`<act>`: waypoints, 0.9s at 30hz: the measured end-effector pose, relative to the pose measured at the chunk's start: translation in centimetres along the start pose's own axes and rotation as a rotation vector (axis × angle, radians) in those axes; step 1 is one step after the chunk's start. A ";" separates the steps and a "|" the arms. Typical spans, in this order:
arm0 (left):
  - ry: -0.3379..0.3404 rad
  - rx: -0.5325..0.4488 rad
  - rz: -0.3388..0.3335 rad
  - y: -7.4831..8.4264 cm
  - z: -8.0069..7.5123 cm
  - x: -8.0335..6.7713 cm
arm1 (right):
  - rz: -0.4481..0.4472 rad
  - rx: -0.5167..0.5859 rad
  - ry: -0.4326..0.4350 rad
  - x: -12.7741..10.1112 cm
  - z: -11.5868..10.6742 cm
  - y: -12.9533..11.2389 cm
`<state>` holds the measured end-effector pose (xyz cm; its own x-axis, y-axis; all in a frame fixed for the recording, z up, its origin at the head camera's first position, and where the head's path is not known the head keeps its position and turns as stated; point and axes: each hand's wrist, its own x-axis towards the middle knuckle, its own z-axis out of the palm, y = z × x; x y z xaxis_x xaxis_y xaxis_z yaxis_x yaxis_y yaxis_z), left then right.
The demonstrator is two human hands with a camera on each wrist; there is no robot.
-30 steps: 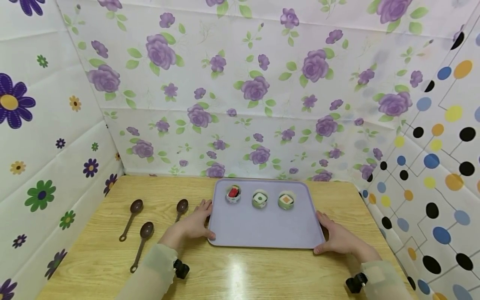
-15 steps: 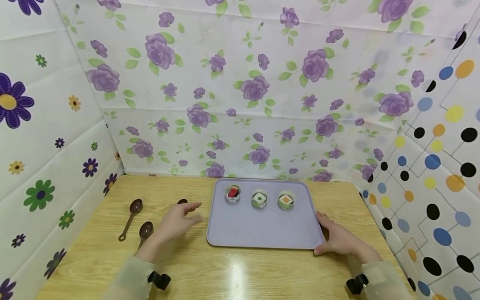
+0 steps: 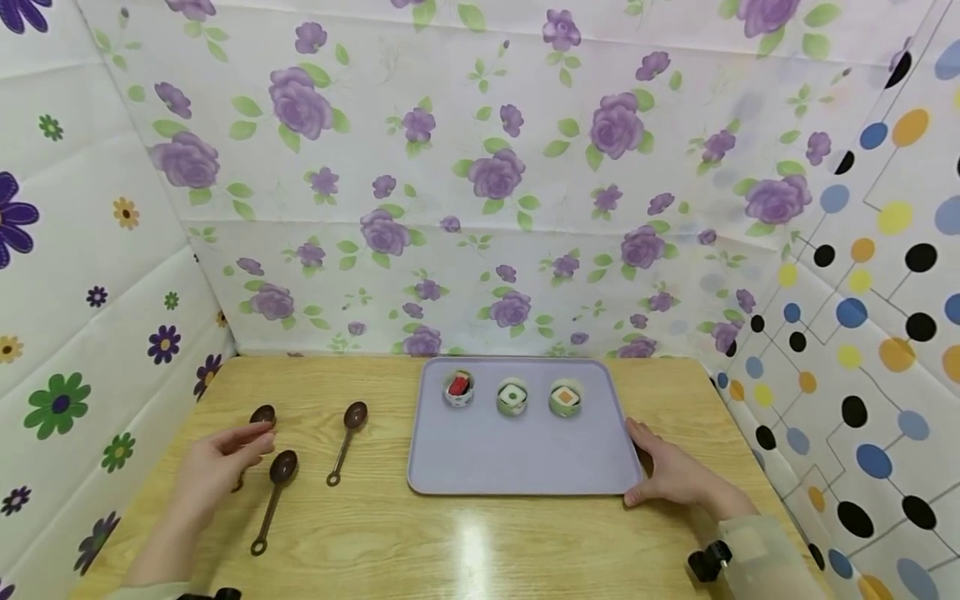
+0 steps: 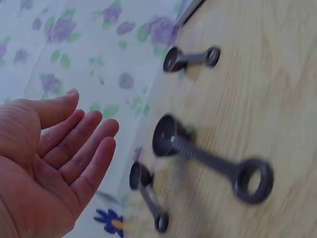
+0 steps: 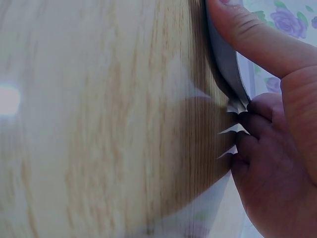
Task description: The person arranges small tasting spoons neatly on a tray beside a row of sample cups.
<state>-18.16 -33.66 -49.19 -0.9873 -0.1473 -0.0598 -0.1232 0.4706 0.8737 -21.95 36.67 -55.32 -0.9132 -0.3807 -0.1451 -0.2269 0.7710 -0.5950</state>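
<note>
My left hand hovers by a dark brown measuring spoon at the table's left and partly covers it in the head view. In the left wrist view its fingers are loosely bent, with nothing between them. A second spoon lies just right of the hand, and a third spoon farther right. My right hand holds the lilac tray at its front right corner, thumb at the front and fingers along the side. On the tray stand small cups of sushi-like pieces: red-topped, green-centred and orange-centred.
The wooden table ends at a floral cloth wall behind. A flower-patterned wall stands at the left, a dotted one at the right. Bare wood lies in front of the tray.
My left hand has let go of the tray's left edge and moved left, over to the spoons. The right hand stays at the tray's corner. The head view has shifted slightly.
</note>
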 end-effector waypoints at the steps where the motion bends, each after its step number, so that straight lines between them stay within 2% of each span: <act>1: 0.010 0.006 -0.019 -0.3 -0.5 -0.1 | -0.002 0.003 -0.001 0.0 0.0 0.0; 7: 0.064 0.095 -0.090 -2.3 -2.8 -0.5 | -0.010 0.012 -0.005 0.0 0.0 -0.1; 12: 0.092 0.030 -0.149 -3.4 -4.1 -0.1 | 0.006 0.016 0.003 0.0 0.1 -0.1; 16: 0.105 0.122 -0.178 -4.0 -5.1 0.4 | 0.017 0.024 0.001 0.0 0.1 -0.2; 19: 0.092 0.204 -0.206 -4.3 -5.4 0.9 | 0.022 0.035 0.000 0.1 0.0 -0.1; 22: 0.077 0.224 -0.229 -4.5 -5.5 1.4 | 0.022 0.037 0.001 0.1 0.0 -0.1; 24: 0.060 0.207 -0.242 -4.6 -5.7 1.8 | 0.019 0.026 0.000 0.1 0.0 -0.1; 27: 0.023 0.128 -0.267 -4.8 -5.9 2.3 | 0.018 0.012 -0.002 0.1 0.1 0.0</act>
<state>-19.23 -41.36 -50.64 -0.9157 -0.2998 -0.2675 -0.3918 0.5181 0.7603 -22.03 36.57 -55.37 -0.9165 -0.3680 -0.1571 -0.2067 0.7716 -0.6016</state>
